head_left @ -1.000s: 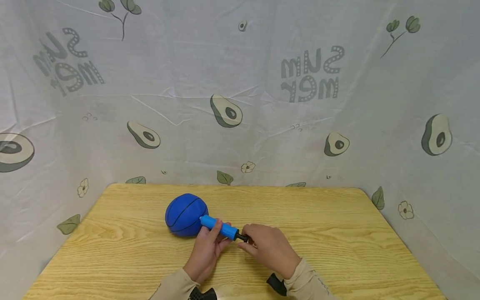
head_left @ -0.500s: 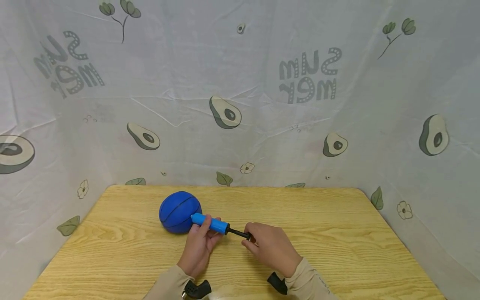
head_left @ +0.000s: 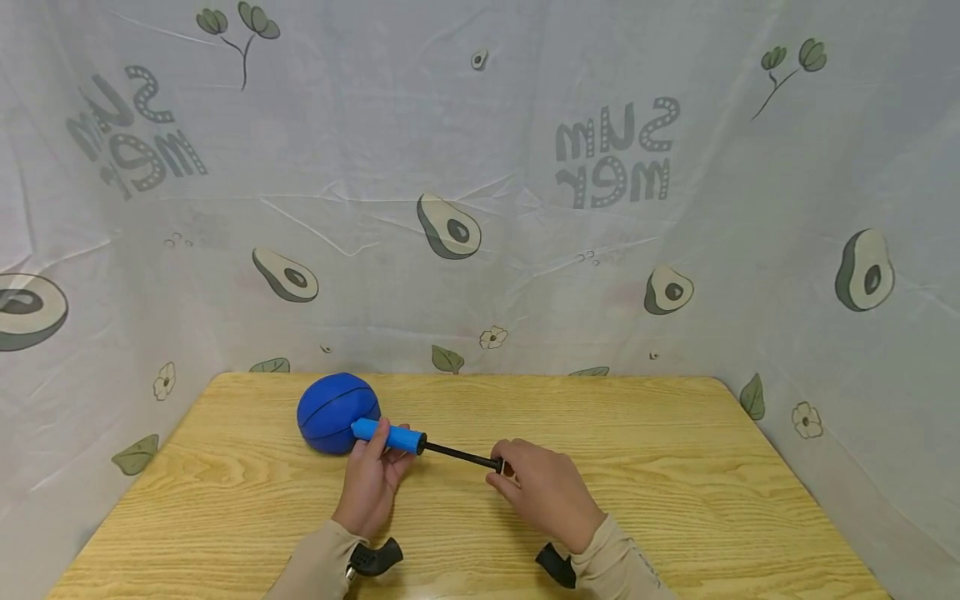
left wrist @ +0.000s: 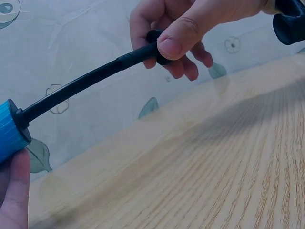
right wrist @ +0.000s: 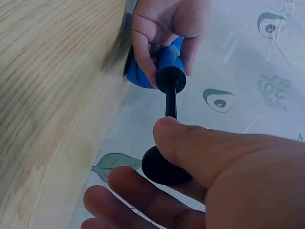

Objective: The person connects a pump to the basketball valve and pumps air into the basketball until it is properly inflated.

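Observation:
A blue ball with black seams [head_left: 337, 412] sits on the table, its shape somewhat flattened. My left hand [head_left: 371, 483] grips the blue barrel of a small hand pump [head_left: 397, 437], thumb on top. The barrel's narrow end meets the ball's right side; whether a needle is in the ball is hidden. Out of the barrel's other end runs the black rod [left wrist: 71, 93], pulled well out. My right hand [head_left: 543, 487] pinches the black end knob [right wrist: 164, 167] between thumb and index finger, the other fingers loosely bent in the right wrist view.
The wood-grain table [head_left: 675, 467] reaches back to a pale curtain [head_left: 480, 275] printed with avocados and leaves. Black straps with a mount sit on both wrists, the left wrist mount [head_left: 377, 557] near the table's front.
My left hand has moved left and slightly away with the pump barrel, and the ball has shifted left with it. The black rod has come out much longer; my right hand has barely moved.

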Motion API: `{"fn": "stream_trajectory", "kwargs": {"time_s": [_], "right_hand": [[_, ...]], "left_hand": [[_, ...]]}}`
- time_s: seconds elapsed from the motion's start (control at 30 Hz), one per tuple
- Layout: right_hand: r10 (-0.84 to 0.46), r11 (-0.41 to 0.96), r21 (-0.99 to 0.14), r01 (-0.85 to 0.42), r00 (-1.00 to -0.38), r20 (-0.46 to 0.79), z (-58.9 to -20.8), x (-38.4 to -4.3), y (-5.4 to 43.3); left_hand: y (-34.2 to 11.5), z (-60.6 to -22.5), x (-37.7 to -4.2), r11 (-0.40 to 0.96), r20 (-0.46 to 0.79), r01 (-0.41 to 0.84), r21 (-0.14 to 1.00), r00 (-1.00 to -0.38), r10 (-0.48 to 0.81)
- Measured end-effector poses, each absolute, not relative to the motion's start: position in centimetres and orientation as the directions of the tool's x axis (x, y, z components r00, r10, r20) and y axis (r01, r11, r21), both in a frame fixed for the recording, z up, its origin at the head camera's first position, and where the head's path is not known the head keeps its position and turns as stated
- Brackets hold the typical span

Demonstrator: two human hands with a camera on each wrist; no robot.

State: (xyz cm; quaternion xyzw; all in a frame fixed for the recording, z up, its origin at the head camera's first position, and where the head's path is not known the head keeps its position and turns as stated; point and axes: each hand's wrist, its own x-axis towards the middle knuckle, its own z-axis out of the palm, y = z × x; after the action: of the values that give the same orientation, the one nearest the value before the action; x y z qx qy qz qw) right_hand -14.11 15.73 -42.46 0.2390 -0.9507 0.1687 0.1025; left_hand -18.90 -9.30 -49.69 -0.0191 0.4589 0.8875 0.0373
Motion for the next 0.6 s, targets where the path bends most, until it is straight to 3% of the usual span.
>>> {"fn": "stream_trajectory", "kwargs": {"time_s": [0.6], "right_hand": [[-0.489, 0.771, -0.276, -0.574, -0.811, 0.321, -42.32, -14.21, 15.49]], "left_hand": [[-8.80, -49.00, -18.71, -0.563, -0.099, -0.128, 0.816, -0.992, 0.082]]}}
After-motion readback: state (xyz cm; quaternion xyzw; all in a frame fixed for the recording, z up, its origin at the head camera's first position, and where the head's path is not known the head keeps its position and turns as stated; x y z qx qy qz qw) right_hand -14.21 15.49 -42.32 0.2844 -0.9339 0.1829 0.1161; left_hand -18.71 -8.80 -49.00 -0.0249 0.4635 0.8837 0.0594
